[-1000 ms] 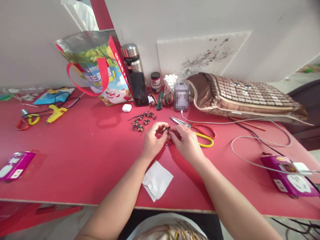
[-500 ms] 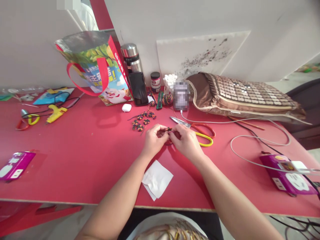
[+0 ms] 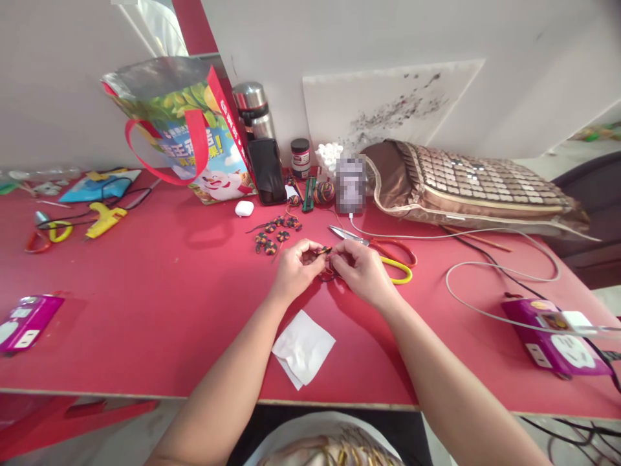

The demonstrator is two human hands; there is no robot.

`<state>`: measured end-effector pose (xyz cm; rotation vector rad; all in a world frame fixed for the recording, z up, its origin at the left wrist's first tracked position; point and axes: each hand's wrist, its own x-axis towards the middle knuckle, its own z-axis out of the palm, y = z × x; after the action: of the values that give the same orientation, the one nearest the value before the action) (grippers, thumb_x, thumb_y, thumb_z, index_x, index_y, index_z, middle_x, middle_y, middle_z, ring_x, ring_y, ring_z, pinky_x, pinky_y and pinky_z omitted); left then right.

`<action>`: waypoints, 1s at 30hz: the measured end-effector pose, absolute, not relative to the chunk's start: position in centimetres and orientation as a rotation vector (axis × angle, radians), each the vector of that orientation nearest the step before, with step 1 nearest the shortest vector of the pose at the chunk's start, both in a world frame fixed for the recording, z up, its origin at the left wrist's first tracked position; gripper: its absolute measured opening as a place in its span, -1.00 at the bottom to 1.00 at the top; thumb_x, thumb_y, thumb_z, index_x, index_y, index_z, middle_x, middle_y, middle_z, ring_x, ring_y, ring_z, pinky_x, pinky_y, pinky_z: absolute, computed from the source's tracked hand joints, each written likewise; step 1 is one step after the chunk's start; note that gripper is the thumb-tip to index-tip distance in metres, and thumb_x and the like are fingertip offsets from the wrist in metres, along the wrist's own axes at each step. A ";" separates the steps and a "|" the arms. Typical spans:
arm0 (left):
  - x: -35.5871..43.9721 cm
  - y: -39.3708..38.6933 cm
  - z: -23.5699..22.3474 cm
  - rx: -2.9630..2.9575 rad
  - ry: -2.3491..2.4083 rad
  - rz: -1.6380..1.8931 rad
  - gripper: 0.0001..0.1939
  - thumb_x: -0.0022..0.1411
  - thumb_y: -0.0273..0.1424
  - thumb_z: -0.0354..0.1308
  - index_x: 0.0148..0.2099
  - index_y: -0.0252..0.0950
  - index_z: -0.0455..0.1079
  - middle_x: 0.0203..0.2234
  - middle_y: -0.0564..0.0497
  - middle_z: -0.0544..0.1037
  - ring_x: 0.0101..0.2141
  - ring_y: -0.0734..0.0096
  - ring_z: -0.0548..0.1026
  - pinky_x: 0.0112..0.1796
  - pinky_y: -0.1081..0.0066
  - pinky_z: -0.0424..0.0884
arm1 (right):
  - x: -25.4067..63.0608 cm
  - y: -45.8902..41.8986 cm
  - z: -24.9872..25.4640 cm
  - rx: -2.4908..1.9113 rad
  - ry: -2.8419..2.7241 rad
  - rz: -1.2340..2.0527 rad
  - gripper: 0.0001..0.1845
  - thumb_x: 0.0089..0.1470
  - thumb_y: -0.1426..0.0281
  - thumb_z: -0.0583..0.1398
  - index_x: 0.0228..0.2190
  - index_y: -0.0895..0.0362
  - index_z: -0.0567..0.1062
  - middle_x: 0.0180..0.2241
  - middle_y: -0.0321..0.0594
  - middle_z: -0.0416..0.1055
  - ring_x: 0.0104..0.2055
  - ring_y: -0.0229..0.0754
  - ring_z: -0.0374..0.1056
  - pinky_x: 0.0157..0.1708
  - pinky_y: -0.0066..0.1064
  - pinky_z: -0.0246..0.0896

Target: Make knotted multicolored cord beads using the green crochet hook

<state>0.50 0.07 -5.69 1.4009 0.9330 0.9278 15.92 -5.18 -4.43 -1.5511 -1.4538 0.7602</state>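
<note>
Between my hands is a small dark multicoloured yarn piece, partly covered by the fingers. My left hand pinches it between thumb and fingertips. Close against it, my right hand has its thumb and fingers pressed together; what they hold is too small to make out. A loop of thin dark yarn hangs below the fingertips to the table. Left of my hands lie several small knotted yarn pieces in black, orange and green. Scissors with red and yellow handles lie just beyond my right hand.
A folded white tissue lies between my forearms. Behind stand a bright shopping bag, black phone, jar, yarn ball and sequined cushion. A white cable loops right near a purple power strip; a yellow glue gun lies left.
My fingertips have drawn slightly apart, and more of the yarn piece and hanging loop shows. The view has shifted a little; the other things lie where they were.
</note>
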 end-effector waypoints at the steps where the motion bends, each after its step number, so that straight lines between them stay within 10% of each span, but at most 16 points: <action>1: 0.5 0.1 -5.8 1.409 0.941 0.927 -0.86 0.04 -0.35 0.31 -0.35 -0.27 0.44 -0.56 0.10 0.50 -0.54 0.48 0.44 -0.46 0.47 0.40 | 15.9 -5.2 -4.5 -1.549 -1.451 0.767 -0.91 0.06 0.39 0.14 -0.46 0.09 0.42 -0.56 -0.31 0.39 -0.55 -0.24 0.20 -0.50 -0.40 0.06; 30: 0.0 -0.2 -5.0 1.235 0.928 0.781 -0.77 0.17 -0.23 0.18 -0.36 -0.31 0.45 -0.66 0.08 0.46 -0.63 0.46 0.40 -0.55 0.47 0.31 | 16.1 -5.3 -4.0 -1.554 -1.467 0.824 -0.89 -0.06 0.38 0.13 -0.53 0.11 0.43 -0.67 -0.43 0.17 -0.60 -0.31 0.05 -0.55 -0.42 -0.06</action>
<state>-0.01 -0.19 -5.02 1.2346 0.9280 0.7810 16.05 -5.27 -3.99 -1.5543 -1.4665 0.8244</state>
